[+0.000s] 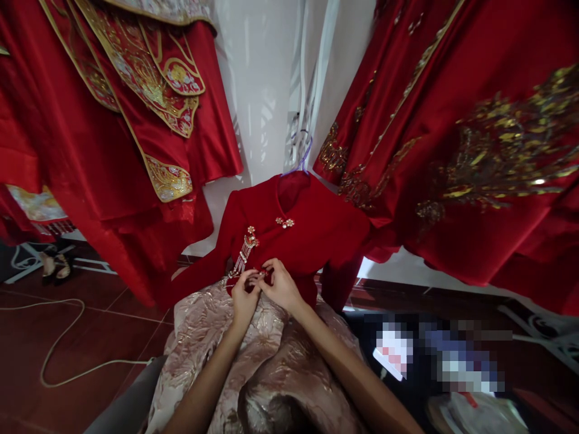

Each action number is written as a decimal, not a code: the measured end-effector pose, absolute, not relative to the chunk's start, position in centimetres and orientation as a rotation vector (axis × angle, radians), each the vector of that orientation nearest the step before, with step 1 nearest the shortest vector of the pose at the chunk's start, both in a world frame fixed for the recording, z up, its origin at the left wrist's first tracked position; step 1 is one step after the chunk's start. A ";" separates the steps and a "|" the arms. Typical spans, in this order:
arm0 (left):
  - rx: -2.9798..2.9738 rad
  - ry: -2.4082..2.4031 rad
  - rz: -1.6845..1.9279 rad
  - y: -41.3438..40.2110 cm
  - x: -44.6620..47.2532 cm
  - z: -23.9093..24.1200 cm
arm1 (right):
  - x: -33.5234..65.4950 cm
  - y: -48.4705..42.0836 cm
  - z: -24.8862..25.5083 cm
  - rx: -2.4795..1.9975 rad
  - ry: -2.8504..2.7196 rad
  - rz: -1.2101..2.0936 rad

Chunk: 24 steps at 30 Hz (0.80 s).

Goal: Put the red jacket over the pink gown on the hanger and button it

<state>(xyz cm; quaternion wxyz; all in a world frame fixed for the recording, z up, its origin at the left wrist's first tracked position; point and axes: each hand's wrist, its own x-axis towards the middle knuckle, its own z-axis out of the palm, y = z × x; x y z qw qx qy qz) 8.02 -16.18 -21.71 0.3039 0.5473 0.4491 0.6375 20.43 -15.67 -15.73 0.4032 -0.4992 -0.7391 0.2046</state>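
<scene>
The red jacket point(316, 235) is hanging from a purple hanger point(302, 161) against the white wall, above a pale brocade skirt point(203, 337).

1. The left hand point(244, 296) is pinching the lower fastener point(263, 274), with thumb and forefinger closed on it.
2. The right hand point(281, 287) is gripping the same lower fastener from the opposite side, fingertips closed and touching those of the left hand.
3. The lower fastener is sitting at the bottom edge of the jacket front, just beside the end of the tassel ornament point(246, 247).

Status, as a judgement: the pearl clasp point(284, 222) below the collar is appearing closed, and the tassel ornament is lying flat along the slanted front edge. The lower fastener is being worked on; the fingers are hiding whether its two halves are joined.

Surroundings: embroidered red gowns are hanging at the left point(113, 150) and right point(474, 150). A white cable point(58, 343) is lying looped on the floor at the left.
</scene>
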 end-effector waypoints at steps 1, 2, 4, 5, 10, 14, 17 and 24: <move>1.469 1.221 1.687 -16.3 8.0 -21.6 | 20.8 -15.9 -15.7 -1.249 -1.868 0.542; 1.492 1.254 1.686 -16.4 8.0 -21.5 | 21.1 -16.0 -15.6 -1.242 -1.863 0.561; 1.554 1.290 1.680 -16.5 8.0 -21.2 | 21.5 -16.3 -15.2 -1.235 -1.848 0.577; 1.589 1.289 1.674 -16.6 8.0 -21.1 | 21.6 -16.4 -15.0 -1.233 -1.843 0.575; 1.606 1.264 1.654 -16.5 8.1 -21.1 | 21.4 -16.3 -14.3 -1.216 -1.824 0.473; 1.522 1.286 1.674 -16.5 8.3 -21.4 | 21.4 -15.9 -15.2 -1.220 -1.784 0.507; 1.461 1.305 1.704 -16.7 8.3 -21.4 | 21.4 -15.6 -15.9 -1.195 -1.812 0.581; 1.482 1.256 1.769 -16.8 8.1 -20.9 | 21.6 -15.3 -15.7 -1.192 -1.815 0.687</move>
